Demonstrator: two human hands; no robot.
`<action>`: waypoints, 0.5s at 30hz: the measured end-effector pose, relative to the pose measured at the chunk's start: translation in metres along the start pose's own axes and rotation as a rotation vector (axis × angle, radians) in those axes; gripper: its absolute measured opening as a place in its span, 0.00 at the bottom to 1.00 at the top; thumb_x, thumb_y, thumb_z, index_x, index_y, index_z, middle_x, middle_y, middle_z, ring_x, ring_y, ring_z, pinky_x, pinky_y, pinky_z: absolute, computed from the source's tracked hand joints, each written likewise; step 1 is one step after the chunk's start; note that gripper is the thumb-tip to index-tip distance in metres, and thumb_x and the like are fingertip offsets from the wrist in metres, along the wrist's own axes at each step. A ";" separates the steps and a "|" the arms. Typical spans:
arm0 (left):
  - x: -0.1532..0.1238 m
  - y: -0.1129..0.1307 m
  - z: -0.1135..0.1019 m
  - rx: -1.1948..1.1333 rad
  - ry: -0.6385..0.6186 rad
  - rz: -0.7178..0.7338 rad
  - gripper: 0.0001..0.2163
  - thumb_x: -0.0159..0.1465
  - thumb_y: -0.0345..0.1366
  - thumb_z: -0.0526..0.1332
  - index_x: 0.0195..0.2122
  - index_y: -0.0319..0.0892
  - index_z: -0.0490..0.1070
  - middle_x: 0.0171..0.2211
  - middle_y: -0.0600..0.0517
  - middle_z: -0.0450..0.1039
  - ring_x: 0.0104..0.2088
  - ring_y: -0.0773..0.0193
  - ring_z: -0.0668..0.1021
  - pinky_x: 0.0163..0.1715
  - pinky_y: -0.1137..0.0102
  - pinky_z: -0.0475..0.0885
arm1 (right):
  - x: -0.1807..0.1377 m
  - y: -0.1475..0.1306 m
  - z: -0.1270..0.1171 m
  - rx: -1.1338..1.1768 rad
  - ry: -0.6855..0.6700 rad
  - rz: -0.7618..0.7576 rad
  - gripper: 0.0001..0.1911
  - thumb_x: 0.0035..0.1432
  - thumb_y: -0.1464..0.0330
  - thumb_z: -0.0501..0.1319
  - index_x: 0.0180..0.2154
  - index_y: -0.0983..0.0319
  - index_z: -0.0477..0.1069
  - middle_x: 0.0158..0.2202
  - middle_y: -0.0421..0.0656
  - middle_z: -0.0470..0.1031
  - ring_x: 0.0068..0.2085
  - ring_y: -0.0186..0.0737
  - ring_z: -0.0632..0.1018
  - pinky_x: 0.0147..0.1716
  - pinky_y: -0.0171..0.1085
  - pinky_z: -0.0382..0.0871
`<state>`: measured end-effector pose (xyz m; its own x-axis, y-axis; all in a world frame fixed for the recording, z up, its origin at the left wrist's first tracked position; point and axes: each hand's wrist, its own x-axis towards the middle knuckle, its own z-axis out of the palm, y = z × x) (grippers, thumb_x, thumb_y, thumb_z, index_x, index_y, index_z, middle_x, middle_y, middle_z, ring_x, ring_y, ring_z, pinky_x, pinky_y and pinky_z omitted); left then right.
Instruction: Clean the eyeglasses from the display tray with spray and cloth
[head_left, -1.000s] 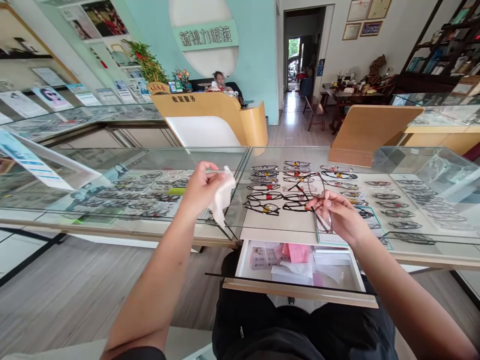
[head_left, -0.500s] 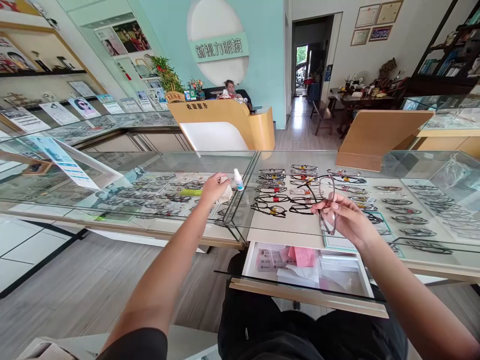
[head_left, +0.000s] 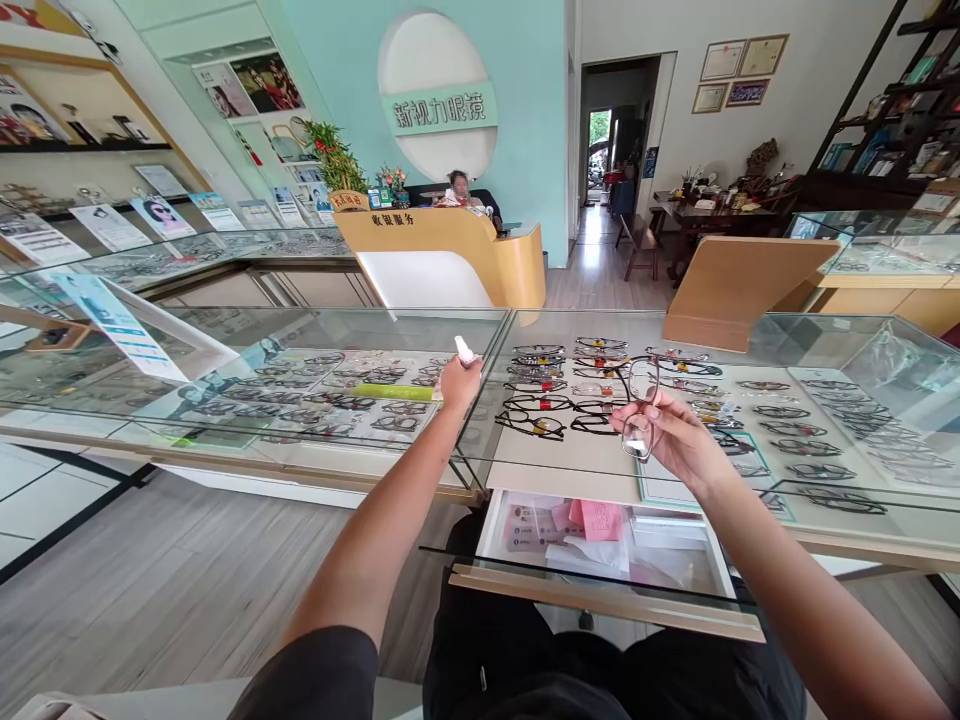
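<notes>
My left hand [head_left: 459, 383] is closed around a small white spray bottle [head_left: 464, 350] over the glass counter. Only the bottle's top sticks out above the fingers; its lower part is hidden by the hand. A sliver of pale cloth shows at the hand's left side. In my right hand [head_left: 681, 437] is a pair of eyeglasses [head_left: 639, 442], pinched near the bridge between thumb and fingers. The glasses are turned on end, one lens above the other, over the rows of frames in the case.
The glass display counter [head_left: 360, 325] holds many eyeglasses. A drawer [head_left: 731, 570] with papers and pink slips stands pulled out before my lap. A brown board [head_left: 742, 290] rises at the right, and a leaflet stand [head_left: 120, 325] at the left. One person sits behind the far desk [head_left: 517, 260].
My left hand has moved right and closed on the spray bottle, which stood on the counter before. The view has shifted slightly; my right hand still holds the eyeglasses.
</notes>
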<state>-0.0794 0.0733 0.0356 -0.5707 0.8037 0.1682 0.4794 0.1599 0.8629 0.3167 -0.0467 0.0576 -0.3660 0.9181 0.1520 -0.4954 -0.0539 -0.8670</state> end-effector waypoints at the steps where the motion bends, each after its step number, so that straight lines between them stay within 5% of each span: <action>1: 0.000 0.006 -0.002 -0.067 0.007 0.008 0.11 0.63 0.42 0.66 0.43 0.42 0.76 0.48 0.40 0.83 0.51 0.47 0.82 0.51 0.61 0.71 | 0.001 0.000 0.000 0.024 0.001 -0.004 0.12 0.62 0.60 0.76 0.35 0.52 0.74 0.42 0.40 0.89 0.49 0.47 0.88 0.61 0.55 0.79; 6: -0.018 0.056 -0.009 -0.477 -0.066 0.081 0.15 0.57 0.46 0.63 0.42 0.45 0.71 0.44 0.47 0.79 0.43 0.59 0.79 0.41 0.67 0.72 | 0.003 -0.003 -0.002 0.129 0.050 -0.026 0.10 0.61 0.63 0.77 0.36 0.53 0.76 0.40 0.39 0.88 0.49 0.45 0.89 0.58 0.50 0.83; 11: -0.073 0.106 -0.009 -0.761 -0.343 0.116 0.14 0.45 0.43 0.64 0.31 0.44 0.70 0.34 0.50 0.71 0.32 0.64 0.72 0.30 0.70 0.66 | 0.005 -0.005 -0.006 0.141 0.084 0.000 0.11 0.60 0.65 0.77 0.36 0.53 0.76 0.42 0.40 0.89 0.51 0.45 0.88 0.59 0.49 0.82; 15: -0.120 0.122 -0.002 -0.915 -0.637 0.107 0.11 0.46 0.43 0.66 0.25 0.43 0.68 0.26 0.53 0.61 0.26 0.65 0.65 0.28 0.68 0.62 | 0.005 -0.004 -0.003 0.125 0.074 -0.022 0.13 0.59 0.64 0.78 0.35 0.53 0.73 0.39 0.39 0.87 0.51 0.47 0.88 0.60 0.51 0.81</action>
<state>0.0462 -0.0047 0.1212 0.0150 0.9767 0.2142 -0.3149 -0.1987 0.9281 0.3190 -0.0412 0.0607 -0.2975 0.9457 0.1310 -0.5984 -0.0777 -0.7974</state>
